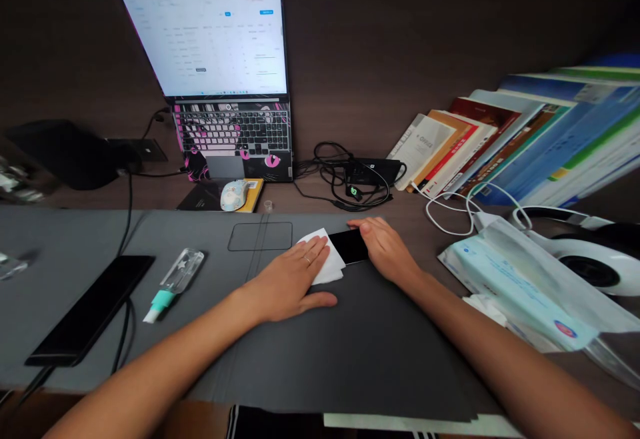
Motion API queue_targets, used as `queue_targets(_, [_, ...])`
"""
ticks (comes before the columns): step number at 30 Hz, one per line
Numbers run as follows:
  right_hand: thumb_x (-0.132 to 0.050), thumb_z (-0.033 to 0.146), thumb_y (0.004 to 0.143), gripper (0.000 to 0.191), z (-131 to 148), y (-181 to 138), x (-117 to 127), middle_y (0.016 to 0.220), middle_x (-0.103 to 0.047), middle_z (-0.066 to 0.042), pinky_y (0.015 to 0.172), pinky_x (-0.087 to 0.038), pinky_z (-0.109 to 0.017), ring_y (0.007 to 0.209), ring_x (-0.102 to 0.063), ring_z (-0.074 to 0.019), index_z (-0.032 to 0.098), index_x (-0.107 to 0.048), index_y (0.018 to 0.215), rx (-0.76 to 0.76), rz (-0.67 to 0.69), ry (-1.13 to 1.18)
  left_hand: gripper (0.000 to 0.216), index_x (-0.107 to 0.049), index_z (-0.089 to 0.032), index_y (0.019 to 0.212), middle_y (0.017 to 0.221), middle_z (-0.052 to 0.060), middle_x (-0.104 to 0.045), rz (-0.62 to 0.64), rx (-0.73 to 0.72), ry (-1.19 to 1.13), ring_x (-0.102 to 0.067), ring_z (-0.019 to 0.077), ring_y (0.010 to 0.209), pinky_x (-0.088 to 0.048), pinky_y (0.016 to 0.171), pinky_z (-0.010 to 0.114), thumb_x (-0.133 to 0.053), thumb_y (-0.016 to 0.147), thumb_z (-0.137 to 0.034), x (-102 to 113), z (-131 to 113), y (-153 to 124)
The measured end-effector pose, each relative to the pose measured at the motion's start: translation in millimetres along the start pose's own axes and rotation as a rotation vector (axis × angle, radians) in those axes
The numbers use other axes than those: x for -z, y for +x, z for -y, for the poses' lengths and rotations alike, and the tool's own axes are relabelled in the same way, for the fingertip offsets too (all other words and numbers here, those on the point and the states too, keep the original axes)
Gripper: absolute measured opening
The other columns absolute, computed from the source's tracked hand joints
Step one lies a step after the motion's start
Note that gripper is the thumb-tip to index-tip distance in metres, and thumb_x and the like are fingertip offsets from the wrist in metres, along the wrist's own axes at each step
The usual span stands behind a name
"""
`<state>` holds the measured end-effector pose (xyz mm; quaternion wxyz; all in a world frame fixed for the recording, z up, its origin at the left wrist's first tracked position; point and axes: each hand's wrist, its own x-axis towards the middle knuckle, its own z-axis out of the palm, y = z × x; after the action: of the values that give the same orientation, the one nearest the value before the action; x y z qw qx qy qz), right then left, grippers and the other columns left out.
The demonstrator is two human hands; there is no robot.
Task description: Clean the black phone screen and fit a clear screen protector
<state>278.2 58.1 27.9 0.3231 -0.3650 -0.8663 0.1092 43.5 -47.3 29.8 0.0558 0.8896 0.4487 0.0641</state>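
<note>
My left hand (293, 278) lies flat with fingers stretched out, pressing a white tissue (325, 259) onto the near end of a black phone (350, 246). The phone rests face up on the grey desk mat (150, 239). My right hand (385, 246) curls over the phone's right end and holds it in place, fingers bent around its edge. A ring shows on one finger of my left hand.
A small spray bottle with a teal cap (175, 278) and a black tablet (87, 312) lie at the left. An open laptop (220, 59), a mouse (234, 194), tangled cables with a charger (360, 176), a row of books (525, 139), a tissue pack (520, 286) and headphones (595, 259) surround the mat.
</note>
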Motion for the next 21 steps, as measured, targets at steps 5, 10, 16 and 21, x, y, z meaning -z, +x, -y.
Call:
queue_targets(5, [-0.016, 0.050, 0.108, 0.064, 2, -1, 2, 0.103, -0.077, -0.011, 0.091, -0.050, -0.046, 0.095, -0.067, -0.0274, 0.021, -0.073, 0.107, -0.017, 0.011, -0.003, 0.089, -0.026, -0.006, 0.158, 0.165, 0.023, -0.023, -0.021, 0.002, -0.011, -0.021, 0.0323, 0.155, -0.023, 0.126, 0.047, -0.031, 0.100, -0.073, -1, 0, 1])
queue_targets(10, [-0.015, 0.050, 0.108, 0.066, 5, -2, 3, 0.099, -0.078, -0.011, 0.090, -0.051, -0.046, 0.096, -0.069, -0.0278, 0.019, -0.073, 0.109, -0.044, 0.020, 0.023, 0.087, -0.029, -0.006, 0.157, 0.165, 0.020, -0.025, -0.003, -0.063, -0.028, -0.019, 0.0303, 0.155, -0.019, 0.127, 0.045, -0.032, 0.100, -0.072, 0, -2, 9])
queue_targets(16, [-0.014, 0.055, 0.107, 0.068, 8, -3, 1, 0.099, -0.078, -0.009, 0.092, -0.052, -0.043, 0.098, -0.070, -0.0257, 0.020, -0.072, 0.111, -0.045, 0.044, 0.078, 0.086, -0.031, -0.007, 0.157, 0.166, 0.019, -0.023, 0.012, -0.208, -0.092, -0.017, 0.0290, 0.156, -0.015, 0.129, 0.043, -0.038, 0.099, -0.071, 1, -14, 12])
queue_targets(21, [-0.011, 0.056, 0.107, 0.071, 8, -2, 0, 0.100, -0.078, -0.010, 0.093, -0.051, -0.043, 0.100, -0.070, -0.0254, 0.018, -0.072, 0.112, -0.058, 0.046, 0.106, 0.088, -0.032, -0.009, 0.158, 0.165, 0.016, -0.027, 0.038, -0.339, -0.132, -0.020, 0.0277, 0.156, -0.016, 0.129, 0.040, -0.042, 0.097, -0.072, 1, -22, 8])
